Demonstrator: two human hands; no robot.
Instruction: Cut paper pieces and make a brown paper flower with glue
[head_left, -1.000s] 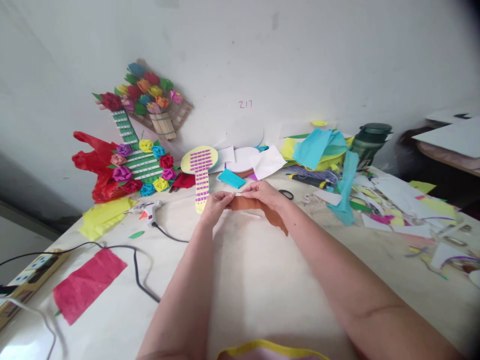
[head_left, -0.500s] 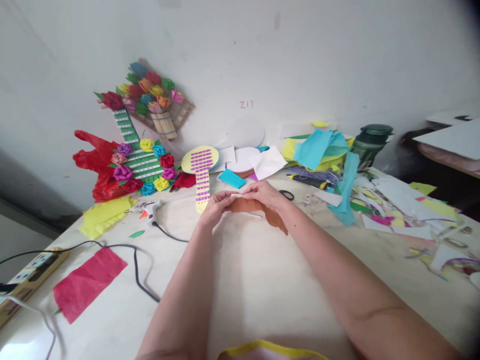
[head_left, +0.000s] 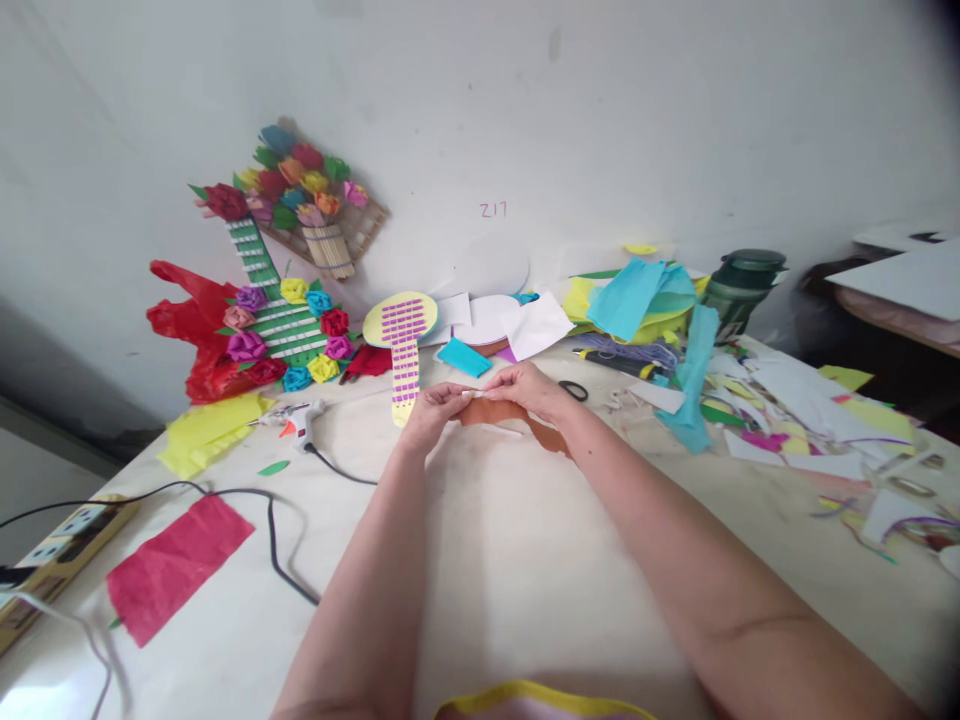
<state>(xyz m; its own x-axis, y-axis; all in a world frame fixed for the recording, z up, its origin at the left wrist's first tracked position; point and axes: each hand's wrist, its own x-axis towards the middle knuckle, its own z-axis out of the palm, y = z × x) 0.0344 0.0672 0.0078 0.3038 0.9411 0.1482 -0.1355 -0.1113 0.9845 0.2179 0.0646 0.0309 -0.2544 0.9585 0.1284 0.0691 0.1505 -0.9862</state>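
Observation:
Both hands meet near the middle of the table, fingers pinched together. A small white piece (head_left: 475,393) is held between the fingertips of my left hand (head_left: 435,412) and my right hand (head_left: 527,388). Brown-orange paper (head_left: 492,411) hangs just below the fingertips and stretches under my right wrist; which fingers grip it is hard to tell. Behind the hands lies a folded blue paper (head_left: 464,357), and left of it a yellow paddle-shaped craft with purple strips (head_left: 406,375).
A glue gun (head_left: 301,425) with a black cable, red paper (head_left: 181,570) and a power strip (head_left: 64,560) are on the left. Black scissors handles (head_left: 574,390), a cutter (head_left: 619,363), paper scraps (head_left: 795,400) and a green bottle (head_left: 742,290) lie or stand right.
The brown-orange paper's right end has risen slightly toward my right wrist. The white piece has tilted a little between the fingertips, while both hands stay nearly in place.

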